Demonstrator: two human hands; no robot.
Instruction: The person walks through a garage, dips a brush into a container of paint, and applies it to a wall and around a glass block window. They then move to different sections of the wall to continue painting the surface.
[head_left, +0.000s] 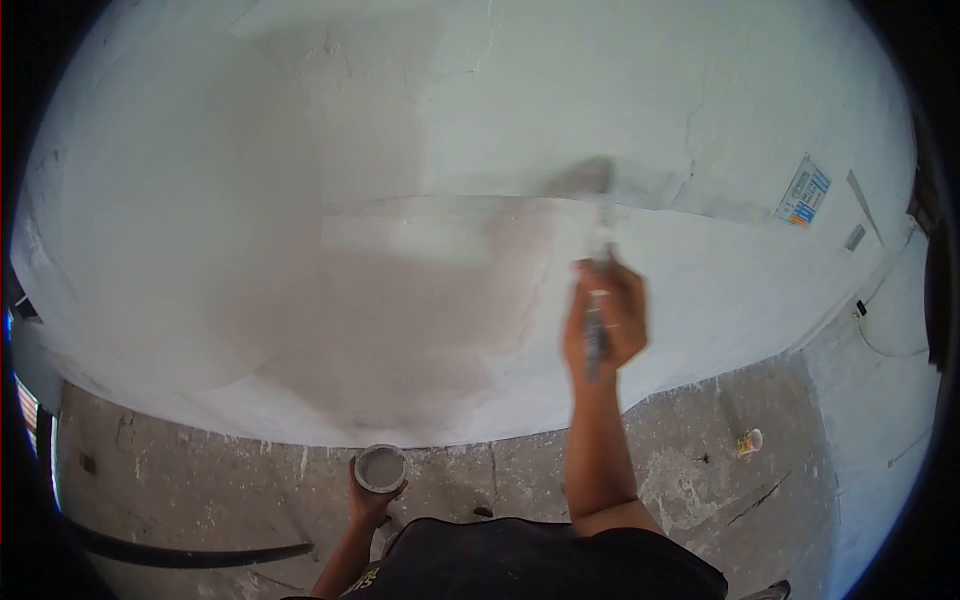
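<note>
My right hand (610, 315) is closed around the handle of a paintbrush (595, 345), raised in front of the white wall (780, 300). The brush head is smeared by motion and overlaps the wall just below a horizontal ridge. Low at the left, my left hand (366, 502) grips a round tub of greyish paint (382, 468) from its side, with the tub's opening facing up. Broad grey-beige patches of paint (400, 310) cover part of the wall left of the brush.
A printed blue-and-white paper (803, 190) is stuck on the wall at the right. On the paint-spattered concrete floor (680, 490) lies a small cup (750, 442). A dark curved strip (190, 553) lies at the lower left. A cable (880, 335) hangs on the right side wall.
</note>
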